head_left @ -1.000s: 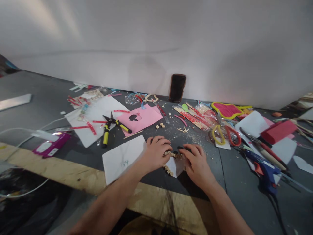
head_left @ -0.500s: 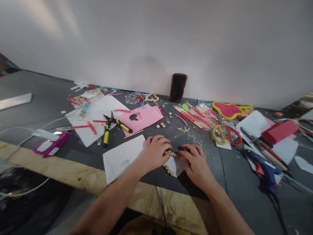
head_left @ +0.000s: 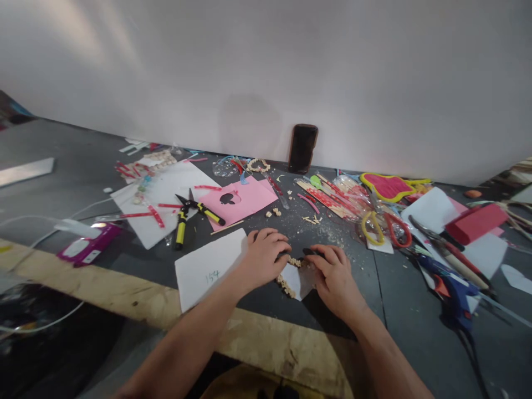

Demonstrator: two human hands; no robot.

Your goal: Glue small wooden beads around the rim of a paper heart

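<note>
Between my hands lies a small white paper piece (head_left: 292,277) edged with a row of tiny pale wooden bits (head_left: 286,287). My left hand (head_left: 266,256) curls over its left upper side, fingers bent and thumb against the wooden edge. My right hand (head_left: 336,276) is closed at the right side of the piece, its thumb and fingers gripping the edge. Something dark shows at the fingertips of both hands; I cannot make out what it is. Under my left wrist rests a white sheet (head_left: 210,271) marked 154.
Yellow-handled snips (head_left: 182,228) and pink paper (head_left: 245,202) lie left of centre. A phone (head_left: 303,148) leans on the wall. To the right are scissors (head_left: 399,230), a blue glue gun (head_left: 451,288), pliers (head_left: 449,252) and a red block (head_left: 476,223). A purple power strip (head_left: 93,244) sits left.
Both hands stay almost in place around the paper piece. The fingers have shifted very slightly, and a little more of the upper wooden edge shows.
</note>
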